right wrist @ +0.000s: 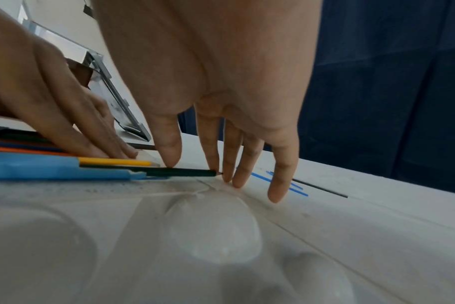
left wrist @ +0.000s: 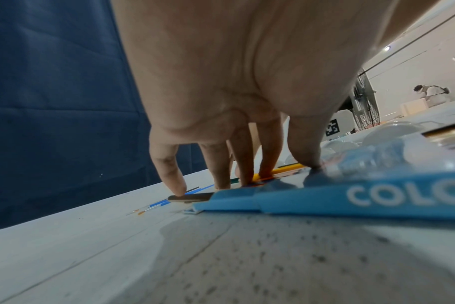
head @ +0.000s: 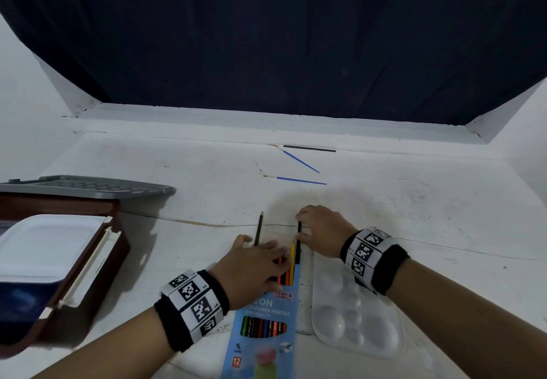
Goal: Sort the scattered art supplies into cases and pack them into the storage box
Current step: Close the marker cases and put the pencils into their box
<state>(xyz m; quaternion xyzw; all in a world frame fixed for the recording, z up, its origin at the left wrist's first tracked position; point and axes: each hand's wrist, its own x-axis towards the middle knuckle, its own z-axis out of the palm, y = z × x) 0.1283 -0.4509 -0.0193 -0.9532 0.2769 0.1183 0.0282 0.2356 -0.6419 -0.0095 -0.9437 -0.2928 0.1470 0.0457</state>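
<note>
A blue coloured-pencil box [head: 260, 322] lies open-ended near the front edge, with several pencils sticking out of its mouth. My left hand [head: 266, 253] lies flat on those pencils [left wrist: 275, 170], fingers straight, and its thumb touches a loose brown pencil [head: 259, 229]. My right hand [head: 300, 222] has straight fingers. Its index fingertip [right wrist: 214, 164] is against the tip of a dark pencil [right wrist: 179, 172], which lies half inside the box beside a yellow pencil [right wrist: 114, 162], and its thumb is beside the shaft. Further back lie a black paintbrush [head: 309, 148] and two blue paintbrushes [head: 299, 161] [head: 296, 179].
A clear plastic paint palette [head: 355, 319] lies under my right wrist, right of the pencil box. At the left stands a brown storage box [head: 97, 269] holding a white case [head: 47, 242], with a grey lid [head: 88, 186] behind it. A dark curtain hangs behind the table.
</note>
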